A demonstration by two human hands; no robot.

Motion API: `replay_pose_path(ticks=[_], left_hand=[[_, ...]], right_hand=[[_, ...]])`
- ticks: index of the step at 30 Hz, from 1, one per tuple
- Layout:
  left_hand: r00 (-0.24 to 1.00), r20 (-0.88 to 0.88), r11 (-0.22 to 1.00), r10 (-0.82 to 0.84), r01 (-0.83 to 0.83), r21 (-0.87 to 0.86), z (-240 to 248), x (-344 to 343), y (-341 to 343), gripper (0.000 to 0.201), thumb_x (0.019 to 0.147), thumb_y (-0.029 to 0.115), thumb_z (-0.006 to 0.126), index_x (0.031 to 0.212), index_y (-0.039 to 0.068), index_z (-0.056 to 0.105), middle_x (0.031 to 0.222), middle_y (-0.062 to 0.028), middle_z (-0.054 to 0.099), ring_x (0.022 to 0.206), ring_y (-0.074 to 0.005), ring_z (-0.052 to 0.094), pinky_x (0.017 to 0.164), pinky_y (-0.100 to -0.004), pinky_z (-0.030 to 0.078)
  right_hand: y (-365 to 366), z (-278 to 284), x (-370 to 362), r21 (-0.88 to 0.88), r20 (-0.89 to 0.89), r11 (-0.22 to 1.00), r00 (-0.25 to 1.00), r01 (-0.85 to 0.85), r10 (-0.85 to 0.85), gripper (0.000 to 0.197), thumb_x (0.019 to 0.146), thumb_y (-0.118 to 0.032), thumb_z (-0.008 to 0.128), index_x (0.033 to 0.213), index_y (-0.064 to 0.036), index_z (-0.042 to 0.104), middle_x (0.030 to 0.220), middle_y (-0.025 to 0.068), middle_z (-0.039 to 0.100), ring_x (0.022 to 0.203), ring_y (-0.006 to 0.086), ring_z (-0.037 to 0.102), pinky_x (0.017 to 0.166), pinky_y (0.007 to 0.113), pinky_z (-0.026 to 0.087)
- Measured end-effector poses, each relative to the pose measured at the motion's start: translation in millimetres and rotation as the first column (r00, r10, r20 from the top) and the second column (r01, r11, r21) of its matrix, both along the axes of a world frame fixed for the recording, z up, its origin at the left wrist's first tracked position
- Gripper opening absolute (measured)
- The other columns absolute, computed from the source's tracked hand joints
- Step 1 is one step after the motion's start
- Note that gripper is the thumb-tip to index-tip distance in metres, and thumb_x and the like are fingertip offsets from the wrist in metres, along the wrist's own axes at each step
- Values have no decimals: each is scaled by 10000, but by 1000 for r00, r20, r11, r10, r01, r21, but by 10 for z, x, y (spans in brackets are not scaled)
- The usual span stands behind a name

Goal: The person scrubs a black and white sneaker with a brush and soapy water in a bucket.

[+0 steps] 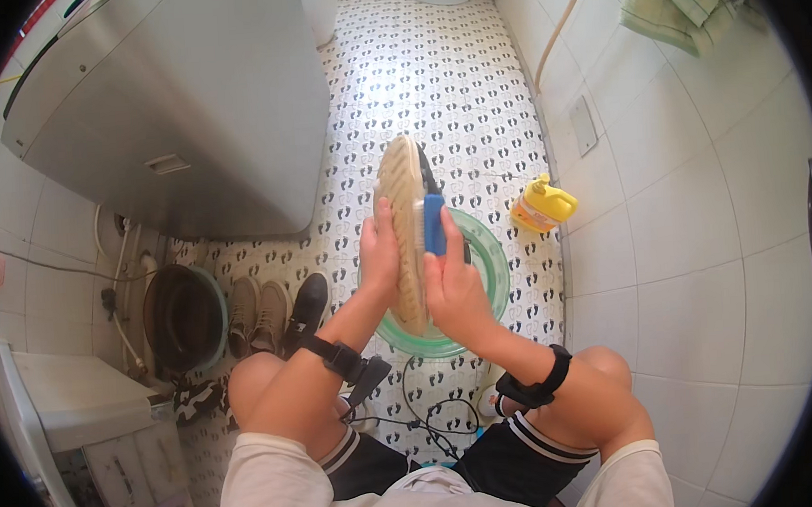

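Note:
My left hand (pixel 381 257) is closed around a shoe (pixel 404 263), held upright on its end with its tan, grooved sole turned to the left. A strip of the shoe's dark upper shows along its right side near the top. In my right hand (pixel 459 292) is a blue scrub brush (pixel 434 222), its pale bristles against the edge of the sole. Below both hands, a green plastic basin (pixel 492 271) stands on the floor, partly covered by the shoe and my hands.
Right of the basin stands a yellow jug (pixel 538 210). A black shoe (pixel 309 306) and a pair of brown shoes (pixel 271 319) sit to the left, beside a dark tub (pixel 179 316). A large grey appliance (pixel 184 118) fills the upper left. Black cables (pixel 427 421) lie between my feet.

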State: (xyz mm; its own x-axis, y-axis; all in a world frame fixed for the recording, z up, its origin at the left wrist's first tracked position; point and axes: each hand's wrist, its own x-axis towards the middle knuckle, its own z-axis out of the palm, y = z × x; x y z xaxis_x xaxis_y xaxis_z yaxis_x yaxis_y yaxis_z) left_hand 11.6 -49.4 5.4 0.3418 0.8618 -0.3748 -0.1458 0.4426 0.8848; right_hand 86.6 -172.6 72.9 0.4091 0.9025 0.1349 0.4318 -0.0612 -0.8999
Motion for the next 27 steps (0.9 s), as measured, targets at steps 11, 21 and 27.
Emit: replay_pose_path(ticks=[11,21,27], left_hand=[[998,-51,999,-43,43,14,-111,17,2,688,1003,604,478,1241,-38,538,1121,-167,645,992,-216,632,871,-342,504],[985,-171,993,-23,42,108,26,17,-71,606,1022,578,479,1213,9,560,1043,-78,645,930,-139,612,838,-294,505],[989,-146,998,-21,29,56,80,-28,-18,598,1022,576,483,1211,15,569,1041,-79,641,928,-133,603,848,-297,499]], right_hand=[[-37,-49,-25,-4,4,999,999,50,-50,607,1027,-173,444,1569,-58,194,769,269,651,635,420,653,607,476,496],[179,131,183,-17,-36,993,992,117,-117,628,1020,-194,463,1559,-40,181,715,259,650,628,462,649,565,540,488],[40,-61,-47,38,-38,995,995,90,-89,615,1019,-190,471,1551,-38,203,684,238,639,627,443,652,575,538,492]])
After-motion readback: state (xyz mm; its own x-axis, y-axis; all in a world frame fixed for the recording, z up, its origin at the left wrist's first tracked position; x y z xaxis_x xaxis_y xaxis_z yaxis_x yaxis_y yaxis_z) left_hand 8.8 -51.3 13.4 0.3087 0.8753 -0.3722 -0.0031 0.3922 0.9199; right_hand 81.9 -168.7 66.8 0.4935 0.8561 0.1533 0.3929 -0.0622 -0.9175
